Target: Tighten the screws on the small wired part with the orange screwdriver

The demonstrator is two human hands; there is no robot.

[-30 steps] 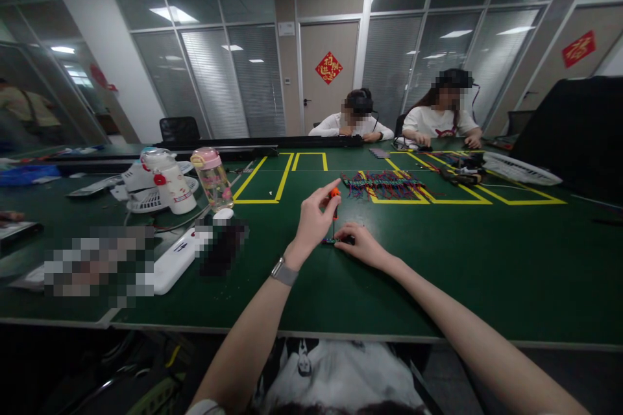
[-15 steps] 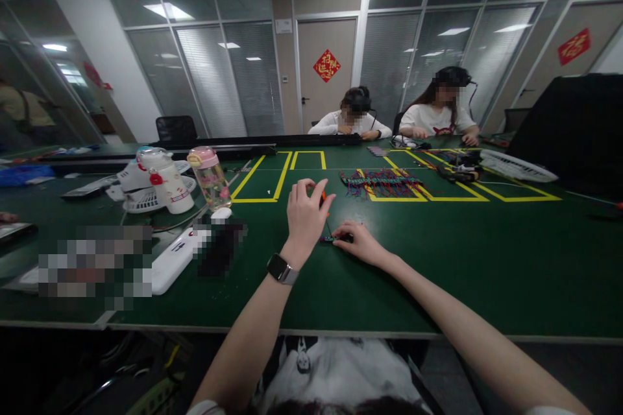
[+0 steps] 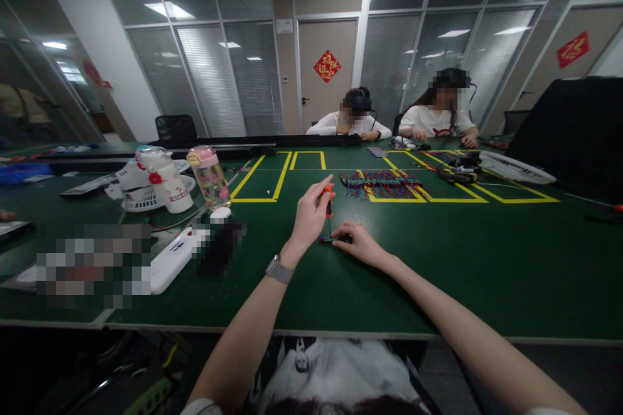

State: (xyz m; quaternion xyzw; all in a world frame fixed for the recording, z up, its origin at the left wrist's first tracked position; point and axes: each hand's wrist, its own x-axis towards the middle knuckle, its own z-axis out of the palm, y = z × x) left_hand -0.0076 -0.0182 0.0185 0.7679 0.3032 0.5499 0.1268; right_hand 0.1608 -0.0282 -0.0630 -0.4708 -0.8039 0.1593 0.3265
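My left hand [image 3: 311, 211] is closed around the orange and black handle of a screwdriver [image 3: 329, 202]. The screwdriver stands nearly upright, its thin shaft pointing down at a small green terminal block [image 3: 327, 240] on the table. Whether the tip sits in a screw is too small to tell. My right hand [image 3: 360, 243] pinches the right end of that terminal block, steadying it against the green table top [image 3: 302, 298]. Its fingertips partly hide the block. Beyond my hands lies a row of similar green blocks with red and blue wires [image 3: 382, 181].
Yellow tape [image 3: 256, 200] marks rectangles on the table. To the left stand a pink-lidded bottle [image 3: 209, 178], a white flask [image 3: 170, 185] and a long white case [image 3: 172, 262]. A white basket [image 3: 516, 167] lies at the right. Two people sit across the table.
My left hand has turned about the screwdriver, its fingers closing in and the wrist rolling, so more of the orange handle shows. My right hand has stayed in place on the block.
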